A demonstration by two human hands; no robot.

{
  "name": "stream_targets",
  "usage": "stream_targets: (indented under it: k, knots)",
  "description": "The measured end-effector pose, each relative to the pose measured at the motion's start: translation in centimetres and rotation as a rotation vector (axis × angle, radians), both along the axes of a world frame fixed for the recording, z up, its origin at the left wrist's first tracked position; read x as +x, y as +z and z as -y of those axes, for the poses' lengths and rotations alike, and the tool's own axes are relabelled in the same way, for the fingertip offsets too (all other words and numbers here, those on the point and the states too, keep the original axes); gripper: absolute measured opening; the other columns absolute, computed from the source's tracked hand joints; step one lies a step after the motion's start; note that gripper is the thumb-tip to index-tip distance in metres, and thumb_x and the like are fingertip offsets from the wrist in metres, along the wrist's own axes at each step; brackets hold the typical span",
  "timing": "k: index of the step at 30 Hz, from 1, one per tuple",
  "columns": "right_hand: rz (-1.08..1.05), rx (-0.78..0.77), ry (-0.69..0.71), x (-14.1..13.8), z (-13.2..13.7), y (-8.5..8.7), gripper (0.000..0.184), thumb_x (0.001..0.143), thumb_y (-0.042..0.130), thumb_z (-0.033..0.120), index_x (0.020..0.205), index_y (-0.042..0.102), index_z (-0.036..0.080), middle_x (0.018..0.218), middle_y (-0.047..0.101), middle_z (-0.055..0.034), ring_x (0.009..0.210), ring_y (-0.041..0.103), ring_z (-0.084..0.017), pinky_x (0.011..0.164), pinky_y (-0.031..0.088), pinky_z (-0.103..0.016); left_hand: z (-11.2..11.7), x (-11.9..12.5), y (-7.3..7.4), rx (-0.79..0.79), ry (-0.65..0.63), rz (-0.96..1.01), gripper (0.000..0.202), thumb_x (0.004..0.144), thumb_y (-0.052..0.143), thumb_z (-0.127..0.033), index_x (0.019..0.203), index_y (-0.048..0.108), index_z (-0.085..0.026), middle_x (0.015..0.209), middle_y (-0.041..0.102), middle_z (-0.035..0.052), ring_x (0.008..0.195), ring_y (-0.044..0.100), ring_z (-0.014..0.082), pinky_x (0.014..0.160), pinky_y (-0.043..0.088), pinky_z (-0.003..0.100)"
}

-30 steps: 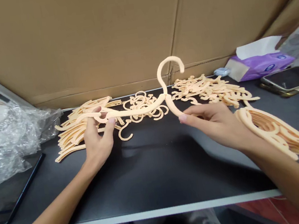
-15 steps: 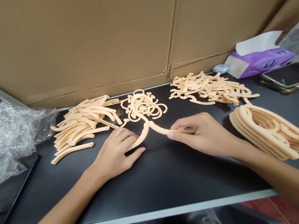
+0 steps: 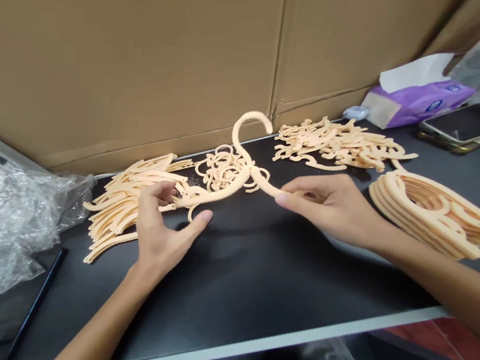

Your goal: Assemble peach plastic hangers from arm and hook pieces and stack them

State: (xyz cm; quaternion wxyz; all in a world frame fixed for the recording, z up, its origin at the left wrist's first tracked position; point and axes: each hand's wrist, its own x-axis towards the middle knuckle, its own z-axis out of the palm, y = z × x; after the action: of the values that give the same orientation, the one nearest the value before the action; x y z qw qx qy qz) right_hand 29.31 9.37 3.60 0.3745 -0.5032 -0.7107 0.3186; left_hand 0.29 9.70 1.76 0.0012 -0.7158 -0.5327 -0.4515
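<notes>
Left hand (image 3: pixel 158 234) open, thumb spread away from curled fingers, beside the near-side arm of a cream plastic hanger with a curved hook (image 3: pixel 251 170); whether the fingertips touch it, cannot tell. Right hand (image 3: pixel 332 208) pinches the hanger's other arm between thumb and fingers. Hanger held over the middle of the black worktop (image 3: pixel 261 291), hook upward, arms spread.

Step in hand, by my reading: handling one jointed hanger, perhaps setting or checking its arms. Next move would call for a steady right pinch and, if both hands are to bear on it, left thumb and fingers brought together on the free arm.

Containers: purple tissue packet (image 3: pixel 424 101), white tissue (image 3: pixel 416 72) standing from its top. Crumpled clear plastic wrap (image 3: pixel 15 219) at left; contents unclear. Hanger parts lie loose, uncontained: slim cream arms (image 3: pixel 115 222), cream hooks (image 3: pixel 224 164), short curved cream pieces (image 3: pixel 334 145). Folded cream hangers (image 3: pixel 410 205) stacked right.
</notes>
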Motion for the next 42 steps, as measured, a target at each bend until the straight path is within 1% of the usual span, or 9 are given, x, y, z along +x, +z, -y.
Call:
stream_targets:
  k: [3, 6, 10, 13, 18, 23, 26, 36, 42]
  knots:
    - [-0.107, 0.015, -0.066, -0.1, 0.0, 0.1, 0.030, 0.086, 0.066, 0.048, 0.081, 0.076, 0.019, 0.062, 0.054, 0.0005, 0.057, 0.041, -0.011, 0.052, 0.030, -0.026, -0.1, 0.1, 0.1, -0.069, 0.014, 0.183, 0.035, 0.078, 0.072, -0.040, 0.100, 0.053, -0.020, 0.093, 0.061, 0.0010, 0.079, 0.057, 0.0156, 0.078, 0.050, 0.031]
    - [-0.161, 0.001, -0.053, -0.2, 0.1, 0.4, 0.029, 0.085, 0.067, 0.046, 0.080, 0.076, 0.018, 0.061, 0.052, 0.0009, 0.056, 0.038, -0.010, 0.051, 0.027, -0.025, 0.2, 0.4, 0.4, -0.169, -0.056, 0.216, 0.021, 0.085, 0.063, -0.040, 0.087, 0.058, -0.019, 0.081, 0.062, 0.0005, 0.074, 0.058, 0.0161, 0.074, 0.048, 0.030]
    - [-0.173, -0.041, 0.018, -0.6, 0.4, 0.2, 0.029, 0.086, 0.066, 0.044, 0.080, 0.075, 0.017, 0.063, 0.054, 0.0010, 0.056, 0.038, -0.010, 0.050, 0.026, -0.025, 0.8, 1.1, 0.5, -0.291, -0.163, 0.164, 0.029, 0.091, 0.055, -0.041, 0.081, 0.070, -0.018, 0.080, 0.072, 0.0042, 0.076, 0.065, 0.0188, 0.075, 0.051, 0.030]
    - [-0.120, -0.075, 0.079, -0.9, 0.6, -0.3, 0.031, 0.088, 0.063, 0.045, 0.080, 0.073, 0.017, 0.064, 0.054, 0.0008, 0.057, 0.038, -0.010, 0.051, 0.026, -0.026, 1.3, 1.7, 0.3, -0.355, -0.198, 0.228, 0.035, 0.091, 0.057, -0.045, 0.080, 0.075, -0.017, 0.078, 0.075, 0.0057, 0.072, 0.067, 0.0190, 0.073, 0.052, 0.030]
    - [-0.061, -0.142, 0.155, -1.3, 0.7, -1.2, 0.036, 0.089, 0.059, 0.050, 0.080, 0.071, 0.017, 0.063, 0.050, 0.0016, 0.056, 0.036, -0.010, 0.051, 0.025, -0.025, 1.4, 2.1, -0.2, -0.481, -0.269, 0.580, 0.044, 0.092, 0.060, -0.054, 0.076, 0.075, -0.015, 0.061, 0.065, 0.0027, 0.058, 0.060, 0.0139, 0.073, 0.053, 0.031]
    - [-0.026, -0.152, 0.153, -1.5, 0.7, -1.5, 0.036, 0.090, 0.059, 0.049, 0.080, 0.071, 0.017, 0.063, 0.051, 0.0020, 0.056, 0.037, -0.009, 0.051, 0.027, -0.025, 1.1, 2.5, 0.2, -0.625, -0.304, 0.888, 0.043, 0.076, 0.079, -0.055, 0.070, 0.072, -0.013, 0.069, 0.066, 0.0033, 0.053, 0.058, 0.0117, 0.056, 0.047, 0.026]
    - [-0.004, -0.141, 0.162, -1.6, 0.6, -1.5, 0.035, 0.090, 0.059, 0.048, 0.081, 0.072, 0.017, 0.065, 0.056, 0.0009, 0.057, 0.041, -0.010, 0.053, 0.030, -0.025, 1.1, 2.9, 0.7, -0.671, -0.309, 1.006, 0.040, 0.069, 0.087, -0.050, 0.073, 0.072, -0.013, 0.071, 0.066, 0.0020, 0.050, 0.057, 0.0106, 0.052, 0.046, 0.024]
    - [-0.089, -0.244, 0.160, -1.0, 0.2, -0.8, 0.027, 0.082, 0.068, 0.040, 0.096, 0.074, 0.017, 0.068, 0.060, 0.0018, 0.060, 0.050, -0.011, 0.056, 0.038, -0.024, 1.0, 2.8, 0.7, -0.681, -0.303, 1.057, 0.038, 0.067, 0.089, -0.043, 0.064, 0.067, -0.012, 0.067, 0.063, 0.0011, 0.050, 0.055, 0.0090, 0.053, 0.047, 0.023]
    - [-0.233, -0.332, 0.126, -0.6, -0.7, -0.3, 0.027, 0.070, 0.077, 0.030, 0.093, 0.074, 0.016, 0.072, 0.064, 0.0007, 0.060, 0.052, -0.011, 0.056, 0.040, -0.026, 0.9, 2.5, 0.6, -0.694, -0.297, 1.076, 0.035, 0.069, 0.088, -0.041, 0.073, 0.068, -0.013, 0.069, 0.063, 0.0000, 0.051, 0.054, 0.0083, 0.055, 0.046, 0.023]
